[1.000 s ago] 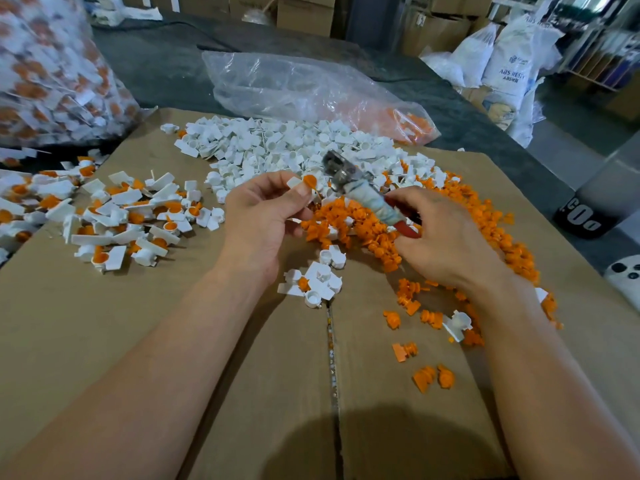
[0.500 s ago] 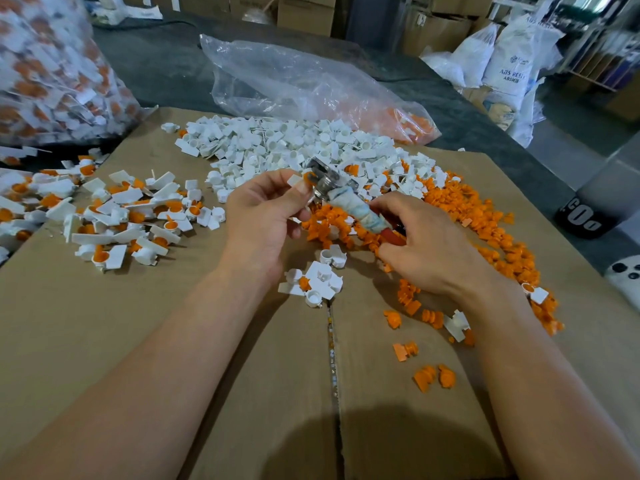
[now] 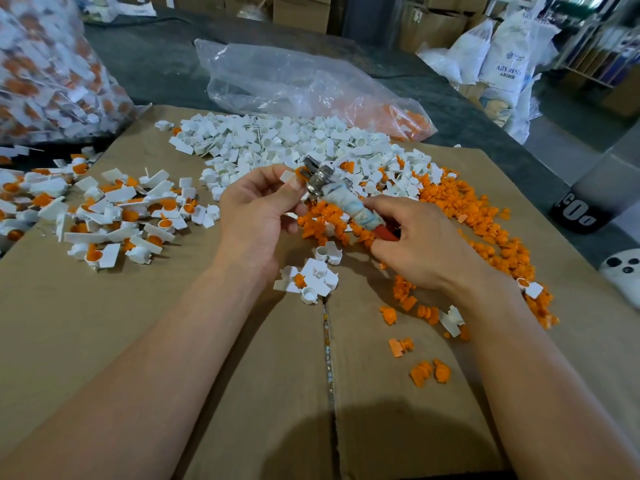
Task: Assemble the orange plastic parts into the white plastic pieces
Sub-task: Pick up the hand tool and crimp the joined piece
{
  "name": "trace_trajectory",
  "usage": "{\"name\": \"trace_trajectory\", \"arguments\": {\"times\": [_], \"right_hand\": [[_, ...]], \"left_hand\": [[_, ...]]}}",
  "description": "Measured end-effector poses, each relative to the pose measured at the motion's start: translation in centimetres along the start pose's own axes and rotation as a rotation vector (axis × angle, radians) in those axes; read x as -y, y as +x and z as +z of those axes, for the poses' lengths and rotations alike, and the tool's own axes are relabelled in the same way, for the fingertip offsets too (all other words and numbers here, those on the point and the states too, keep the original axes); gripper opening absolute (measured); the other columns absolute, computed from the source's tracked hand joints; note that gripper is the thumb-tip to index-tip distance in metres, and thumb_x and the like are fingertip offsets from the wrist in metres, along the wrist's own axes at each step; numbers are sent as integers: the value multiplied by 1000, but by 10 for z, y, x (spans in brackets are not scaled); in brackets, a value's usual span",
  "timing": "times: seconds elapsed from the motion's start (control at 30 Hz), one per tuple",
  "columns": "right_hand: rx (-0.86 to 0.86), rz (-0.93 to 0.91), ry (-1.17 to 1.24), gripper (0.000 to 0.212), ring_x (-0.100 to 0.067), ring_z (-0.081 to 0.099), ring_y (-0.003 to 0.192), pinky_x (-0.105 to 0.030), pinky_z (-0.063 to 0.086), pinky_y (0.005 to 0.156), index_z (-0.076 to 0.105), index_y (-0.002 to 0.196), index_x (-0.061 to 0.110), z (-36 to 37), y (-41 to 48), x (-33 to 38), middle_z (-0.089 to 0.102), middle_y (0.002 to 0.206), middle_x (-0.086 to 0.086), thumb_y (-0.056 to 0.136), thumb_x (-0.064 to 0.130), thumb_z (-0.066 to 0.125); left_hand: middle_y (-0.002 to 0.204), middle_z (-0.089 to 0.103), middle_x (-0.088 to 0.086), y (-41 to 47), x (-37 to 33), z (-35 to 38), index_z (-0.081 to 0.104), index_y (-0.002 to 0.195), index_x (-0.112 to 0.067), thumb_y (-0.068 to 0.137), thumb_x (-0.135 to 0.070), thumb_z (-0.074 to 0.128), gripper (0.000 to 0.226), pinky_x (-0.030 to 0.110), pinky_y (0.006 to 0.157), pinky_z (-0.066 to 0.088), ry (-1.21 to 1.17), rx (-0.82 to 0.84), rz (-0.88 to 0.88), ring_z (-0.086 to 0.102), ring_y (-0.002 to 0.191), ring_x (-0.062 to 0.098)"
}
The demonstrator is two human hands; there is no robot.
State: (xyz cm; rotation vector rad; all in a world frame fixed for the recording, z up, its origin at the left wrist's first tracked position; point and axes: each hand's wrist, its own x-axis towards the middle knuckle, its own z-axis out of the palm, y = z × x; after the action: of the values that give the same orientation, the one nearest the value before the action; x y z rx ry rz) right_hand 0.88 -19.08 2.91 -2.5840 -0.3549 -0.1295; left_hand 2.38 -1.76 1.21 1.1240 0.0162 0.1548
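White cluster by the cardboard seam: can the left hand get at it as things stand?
Probably yes for reach: the white cluster lies uncovered on the cardboard close beside the left hand. But it is pinching a white piece, so it would likely need to release that first.

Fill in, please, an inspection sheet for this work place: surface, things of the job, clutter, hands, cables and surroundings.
Surface: brown cardboard sheet lying on a dark table.
Job's things: heap of white pieces at the back; heap of orange parts to its right; assembled pieces at the left.
Clutter: clear plastic bag behind the heaps; full bag of assembled pieces far left.
Grippers: left hand pinches a white piece with an orange part at it; right hand grips a taped tool, its metal head at that piece.
Cables: nothing seen.
Surroundings: white sacks and cardboard boxes beyond the table.
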Motion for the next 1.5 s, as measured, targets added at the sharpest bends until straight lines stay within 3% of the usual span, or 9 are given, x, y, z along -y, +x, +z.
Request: {"name": "trace_trajectory", "arguments": {"times": [0.1, 0.27, 0.37, 0.53, 0.7, 0.9, 1.07, 1.3, 1.5], "right_hand": [[-17, 21, 50, 48, -3, 53, 76, -17, 42, 65, 58, 119, 23, 1, -1, 4, 54, 88, 9, 75, 5, 57], [0, 13, 41, 40, -8, 55, 67, -28, 47, 62, 61, 112, 20, 2, -2, 9, 56, 74, 9, 75, 5, 56], [-6, -8, 42, 34, -21, 59, 65, -44, 52, 65, 62, 107, 15, 3, -3, 12, 61, 74, -4, 76, 3, 55], [-16, -17, 36, 31, -27, 60, 64, -50, 50, 66, 62, 107, 10, 7, -3, 13, 64, 85, -15, 78, 3, 55], [-4, -13, 0, 29, -25, 58, 66, -47, 50, 66, 63, 106, 12, 11, 0, 12, 64, 83, -12, 78, 6, 55], [-8, -9, -32, 22, -25, 55, 68, -42, 48, 63, 64, 100, 9, 14, 1, 10, 62, 79, -13, 80, 8, 55], [-29, -35, -86, 8, -21, 45, 58, -33, 36, 54, 62, 84, 8, 16, 1, 10, 54, 65, -7, 79, 9, 55], [-72, -71, -123, 20, -23, 54, 71, -38, 45, 61, 63, 98, 10, 18, 2, 8, 63, 78, -10, 80, 14, 56], [-159, -69, -155, 44, -15, 50, 93, -27, 36, 73, 55, 119, 16, 15, 4, 0, 57, 102, -3, 77, 20, 64]], "left_hand": [[50, 57, -8, 1, 0, 0, 57, 71, -12, 84, 5, 56, 22, 15, 38, 37, -1, -8, -4, 54, 45, 6], [46, 56, -8, 2, 2, 1, 55, 69, -10, 85, 9, 52, 25, 14, 38, 40, -43, -35, -35, 55, 43, 6], [46, 57, -7, 2, 2, 1, 54, 69, -9, 86, 10, 51, 25, 14, 40, 42, -45, -40, -41, 55, 43, 6], [48, 58, -4, 2, 3, 0, 55, 69, -8, 86, 9, 52, 24, 15, 42, 45, -18, -69, -53, 56, 43, 7], [61, 56, 5, 2, 2, -1, 55, 70, -8, 85, 11, 52, 24, 15, 42, 45, -12, -91, -75, 56, 43, 7], [53, 58, -1, 3, 3, -2, 56, 70, -8, 83, 12, 53, 25, 16, 43, 45, 7, -116, -80, 56, 43, 8], [47, 58, -4, 3, 3, -3, 56, 68, -9, 83, 13, 52, 26, 16, 41, 44, 0, -131, -90, 56, 42, 8], [54, 60, -1, 1, 0, -2, 57, 68, -11, 82, 8, 57, 24, 16, 38, 42, 0, -155, -102, 56, 41, 7], [52, 62, -6, -1, -1, -1, 58, 70, -11, 82, 4, 60, 20, 16, 38, 43, 20, -117, -105, 60, 46, 9]]}}
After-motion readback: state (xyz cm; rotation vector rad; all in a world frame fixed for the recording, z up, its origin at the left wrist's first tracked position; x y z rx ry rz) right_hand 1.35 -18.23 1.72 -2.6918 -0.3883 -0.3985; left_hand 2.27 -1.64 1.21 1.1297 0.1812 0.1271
